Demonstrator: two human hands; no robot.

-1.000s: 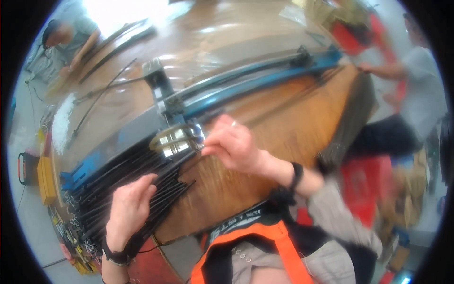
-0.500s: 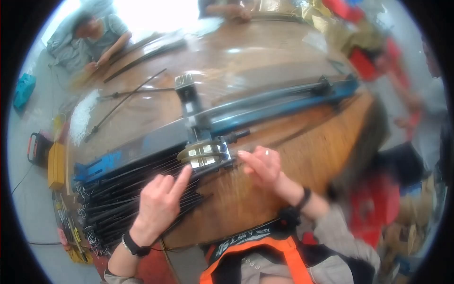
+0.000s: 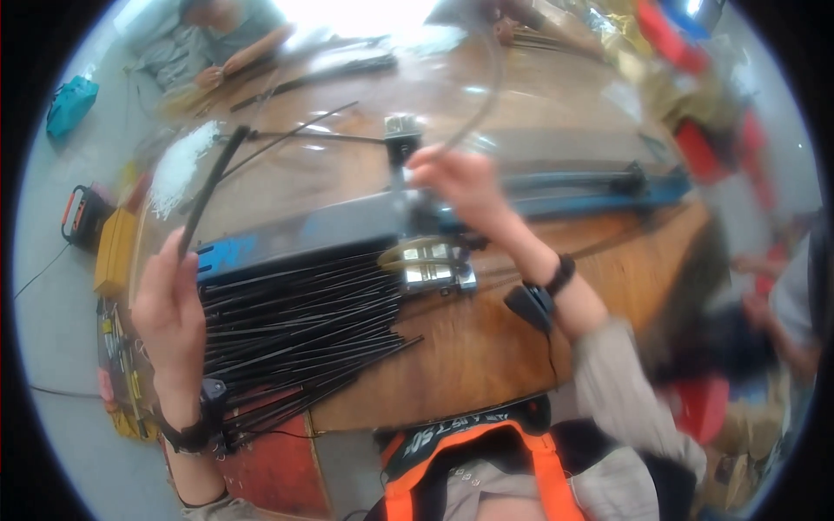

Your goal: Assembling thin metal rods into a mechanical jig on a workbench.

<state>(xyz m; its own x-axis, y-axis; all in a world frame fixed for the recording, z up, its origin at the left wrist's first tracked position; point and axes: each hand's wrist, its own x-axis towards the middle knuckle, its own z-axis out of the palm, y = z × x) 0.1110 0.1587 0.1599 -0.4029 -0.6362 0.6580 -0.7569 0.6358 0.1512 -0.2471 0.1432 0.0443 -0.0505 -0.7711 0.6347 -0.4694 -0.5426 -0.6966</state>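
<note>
My left hand [image 3: 169, 300], at the left edge of the table, is closed around a black tube [image 3: 213, 187] that slants up and away. My right hand [image 3: 460, 178] is raised over the middle of the table, fingers pinched on a thin cable [image 3: 499, 82] that curves upward and is smeared by motion. Just below that hand stands a small metal fixture [image 3: 427, 265] with shiny plates and a yellowish curved tube. A dark upright block with a metal top [image 3: 402, 130] stands beyond it, partly behind my fingers.
Many black rods [image 3: 295, 304] lie side by side at front left. A long blue and grey rail [image 3: 565, 191] crosses the table. White strips [image 3: 182, 169] are piled at far left, near a yellow box [image 3: 113, 252]. Other people [image 3: 234, 43] sit across the table.
My left hand has left the fixture and moved left, now holding a black tube. My right hand has risen and moved away from me, with a cable in it. The view has shifted.
</note>
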